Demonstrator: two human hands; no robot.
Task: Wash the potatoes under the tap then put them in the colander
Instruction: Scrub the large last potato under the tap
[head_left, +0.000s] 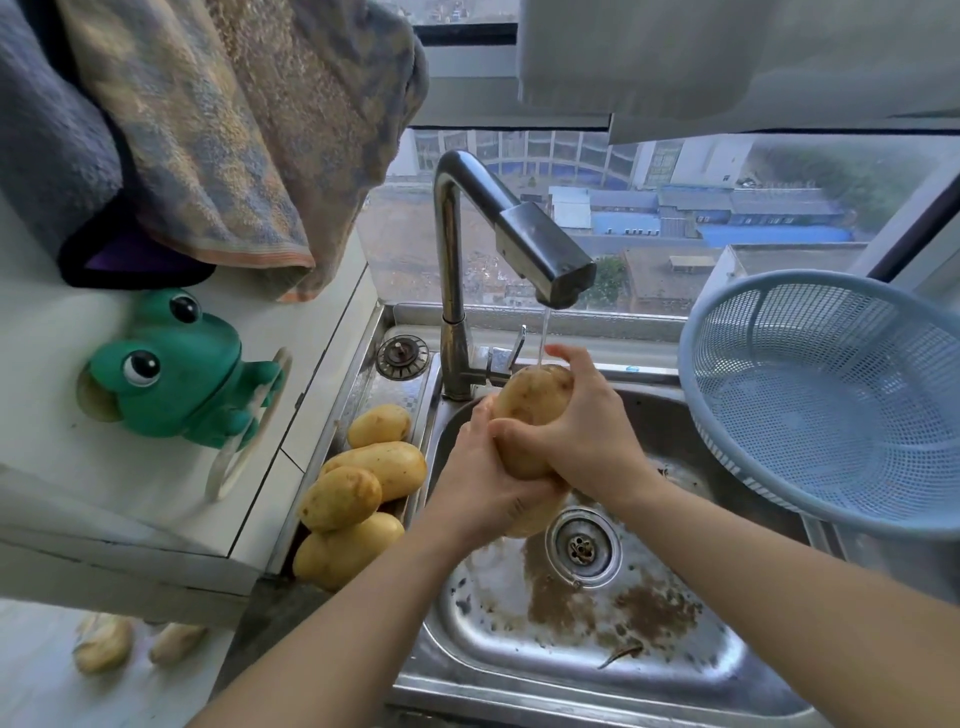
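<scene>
Holding the potato (527, 415) in both hands, I have it just below the tap (545, 260), and the thin stream (543, 338) lands on its top end. The right hand (587, 441) wraps it from the right, with fingers curled over the far side. The left hand (483, 483) clasps the lower end from beneath. To wash it well, I think I should roll it between the palms so that every face meets the water, rubbing with the thumbs. Both forearms reach up from below, wrists angled toward each other. The colander (831, 405) stands right of the grip, the other potatoes (363, 483) left of it.
</scene>
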